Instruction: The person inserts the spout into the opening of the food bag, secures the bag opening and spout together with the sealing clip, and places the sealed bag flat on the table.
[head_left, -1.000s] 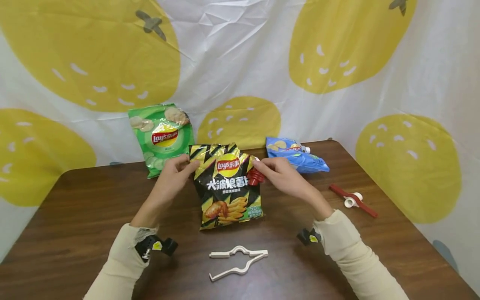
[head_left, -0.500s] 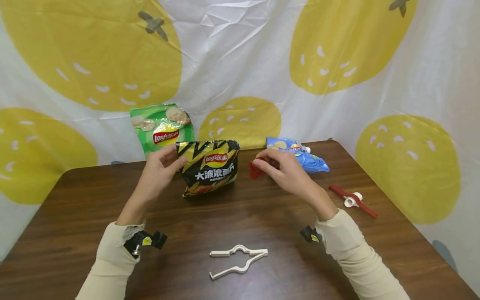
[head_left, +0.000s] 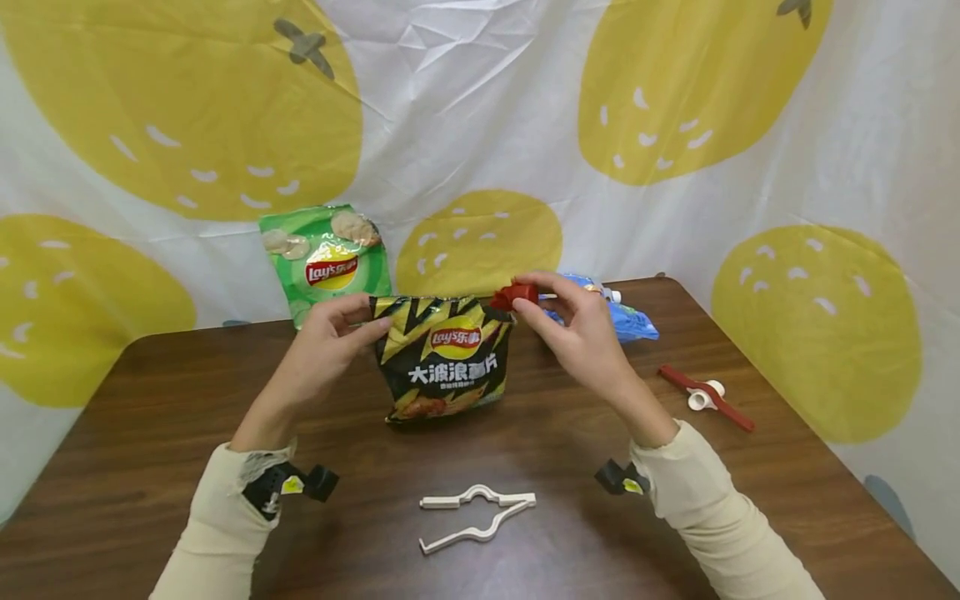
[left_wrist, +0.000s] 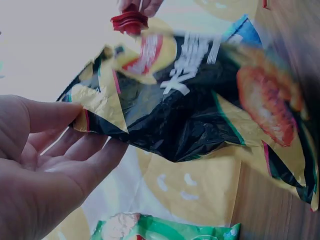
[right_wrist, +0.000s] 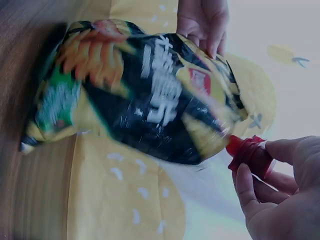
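Note:
My left hand (head_left: 318,354) pinches the upper left corner of a black and yellow Lay's chip bag (head_left: 442,358), thumb in front and fingers behind. The bag leans with its top toward the back, its lower part foreshortened in the head view. Between thumb and fingers, my right hand (head_left: 588,337) holds a small red ribbed plastic spout piece (right_wrist: 255,157). Its narrower end is right at the bag's upper right corner in the right wrist view. On the table in front lies a white hinged bag clip (head_left: 442,502), its two arms spread apart.
Against the patterned cloth at the back left stands a green Lay's bag (head_left: 330,242). A blue chip bag (head_left: 633,322) with a white spout lies at the back right, partly behind my right hand. Near the table's right side is a red clip (head_left: 682,381) with a white spout.
The bag tipped from facing me to leaning back. My right hand drew the red piece away from it to the right, then brought it back to the upper right corner.

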